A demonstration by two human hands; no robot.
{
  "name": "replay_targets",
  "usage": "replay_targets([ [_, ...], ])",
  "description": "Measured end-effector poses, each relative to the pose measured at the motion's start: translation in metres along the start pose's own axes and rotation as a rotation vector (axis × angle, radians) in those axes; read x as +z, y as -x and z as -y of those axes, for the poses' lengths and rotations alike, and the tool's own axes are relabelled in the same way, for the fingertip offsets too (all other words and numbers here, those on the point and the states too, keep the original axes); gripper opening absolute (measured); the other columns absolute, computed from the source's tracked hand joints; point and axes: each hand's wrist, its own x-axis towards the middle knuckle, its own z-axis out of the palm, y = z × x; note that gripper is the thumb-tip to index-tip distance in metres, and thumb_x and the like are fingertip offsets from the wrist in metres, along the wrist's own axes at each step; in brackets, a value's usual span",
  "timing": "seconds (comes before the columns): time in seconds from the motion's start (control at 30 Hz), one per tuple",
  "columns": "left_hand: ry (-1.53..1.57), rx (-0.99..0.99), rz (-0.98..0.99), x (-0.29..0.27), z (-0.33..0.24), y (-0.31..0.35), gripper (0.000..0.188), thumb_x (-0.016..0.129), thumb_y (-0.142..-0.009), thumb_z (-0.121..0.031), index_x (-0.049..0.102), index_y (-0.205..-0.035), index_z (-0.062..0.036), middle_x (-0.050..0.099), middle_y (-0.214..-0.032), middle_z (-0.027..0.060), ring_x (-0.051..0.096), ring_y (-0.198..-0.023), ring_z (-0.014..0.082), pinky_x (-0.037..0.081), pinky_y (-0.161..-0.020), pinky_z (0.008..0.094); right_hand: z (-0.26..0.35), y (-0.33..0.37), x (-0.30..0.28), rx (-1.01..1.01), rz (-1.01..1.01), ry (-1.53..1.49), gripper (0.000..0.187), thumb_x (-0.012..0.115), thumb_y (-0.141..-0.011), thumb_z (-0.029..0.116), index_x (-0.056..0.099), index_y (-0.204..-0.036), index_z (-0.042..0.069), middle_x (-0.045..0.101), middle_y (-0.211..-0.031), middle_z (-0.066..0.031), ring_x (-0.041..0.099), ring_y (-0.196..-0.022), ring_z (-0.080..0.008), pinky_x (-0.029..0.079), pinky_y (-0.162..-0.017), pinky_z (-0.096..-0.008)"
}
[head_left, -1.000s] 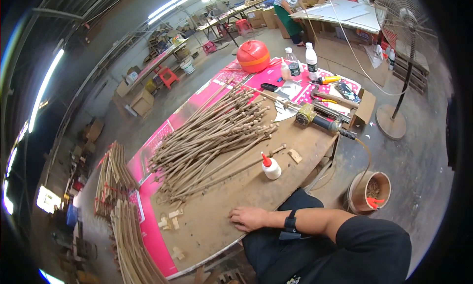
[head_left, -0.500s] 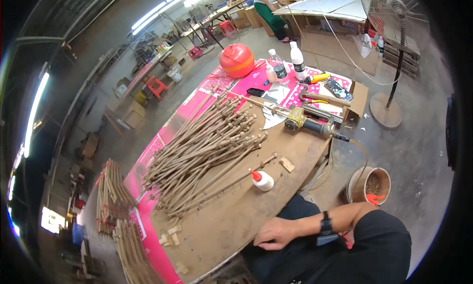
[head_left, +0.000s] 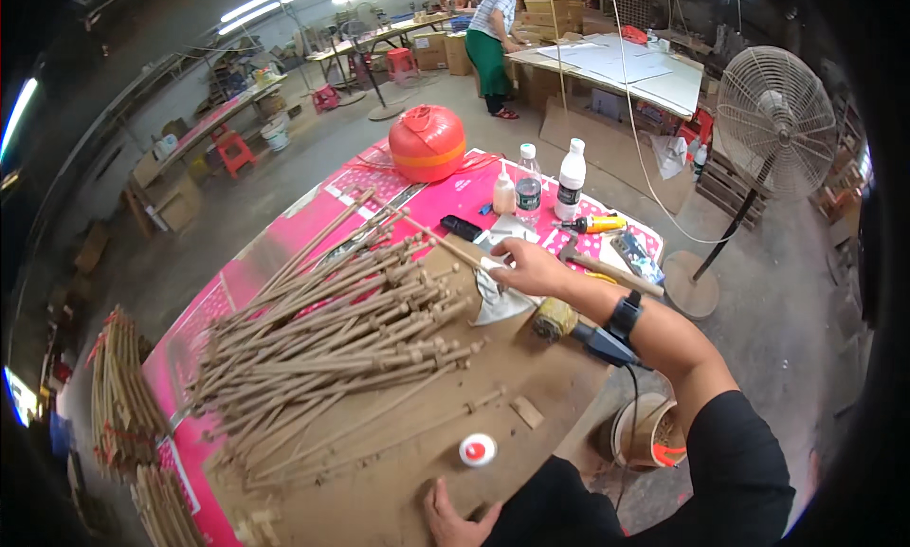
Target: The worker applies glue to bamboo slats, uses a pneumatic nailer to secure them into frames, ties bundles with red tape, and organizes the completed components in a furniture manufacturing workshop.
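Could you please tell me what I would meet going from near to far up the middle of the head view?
Left hand, red-capped white bottle, small wooden block, yellow-headed tool, right hand, clear bottle, person in green.

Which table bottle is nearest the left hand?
The red-tipped white bottle, on the brown board near the left hand; the other three bottles stand together farther back, no red tips.
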Motion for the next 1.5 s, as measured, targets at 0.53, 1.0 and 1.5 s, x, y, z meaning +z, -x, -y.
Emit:
replay_targets([
  [0.53,0.164,-0.232,0.245,0.014,-0.012,-0.048,0.097,0.094,-0.065,-0.029,0.043,-0.144,-0.0045,0.063,-0.119,0.0193,0.058,-0.105,0.0432,0.044,-0.088,0.0579,-0.050,-0.185,0.061,0.232,-0.108,0.194,0.048,0.069,-0.083,0.021,0.061,-0.124,-0.001,0.061,-0.125,-0.0251,0.059,-0.120,-0.0397,0.048,-0.103,-0.0461],
  [1.0,0.115,-0.336,0.171,0.019,-0.002,-0.055,0.067,0.059,-0.092,-0.056,0.059,-0.133,-0.0041,0.059,-0.130,0.0244,0.054,-0.115,0.0476,0.043,-0.099,0.0550,-0.120,-0.353,0.056,0.546,-0.058,0.386,0.096,0.075,-0.084,0.016,0.018,-0.160,0.006,0.011,-0.170,-0.0119,0.030,-0.149,-0.0406,0.040,-0.117,-0.0461],
  [1.5,0.069,-0.417,0.179,-0.005,0.006,-0.065,0.065,0.057,-0.093,-0.053,0.058,-0.135,-0.0037,0.057,-0.133,0.0254,0.052,-0.119,0.0478,0.042,-0.103,0.0547,-0.119,-0.354,0.083,0.384,0.097,0.643,0.028,0.050,-0.096,0.012,0.065,-0.117,-0.001,0.066,-0.121,-0.0184,0.062,-0.117,-0.0352,0.054,-0.096,-0.0446],
])
